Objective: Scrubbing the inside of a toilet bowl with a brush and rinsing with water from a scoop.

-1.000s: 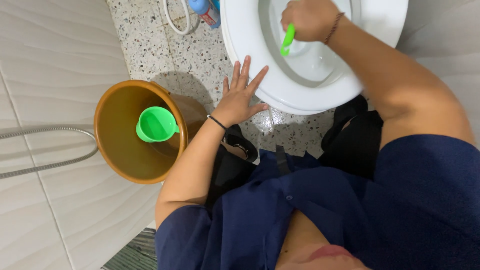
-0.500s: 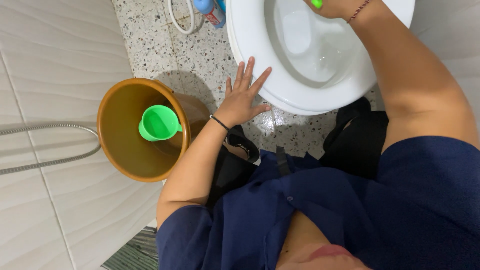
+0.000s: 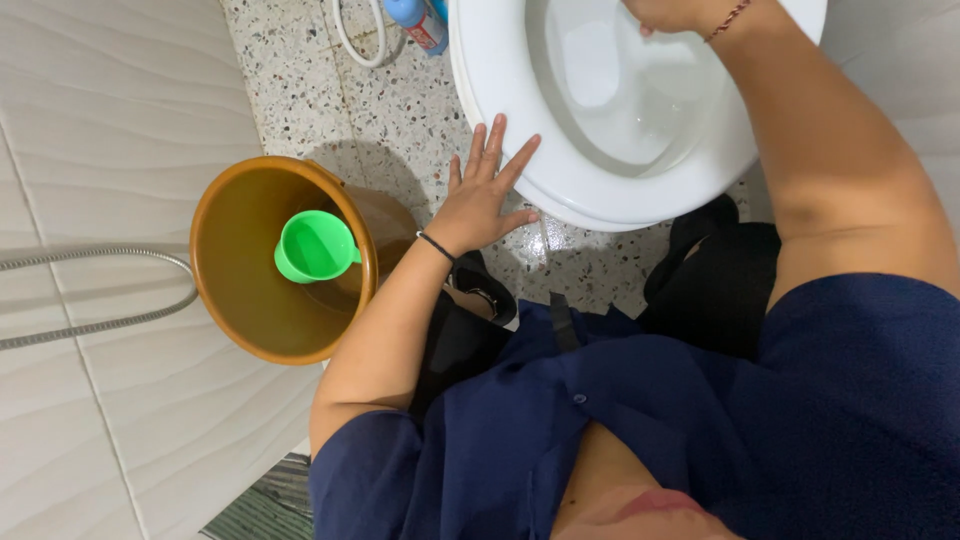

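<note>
Fingers point(image 3: 497, 150) of left hand point(image 3: 480, 200) splayed, touching toilet bowl point(image 3: 520, 120) rim

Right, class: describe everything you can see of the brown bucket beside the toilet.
The brown bucket is round, of glossy plastic by its look, with a lighter orange rim. It stands upright on the speckled floor, against the white tiled wall, left of the toilet bowl. A small green dipper cup sits inside, handle towards the rim. No hand touches it; the left hand rests nearby on the bowl's edge.
</note>
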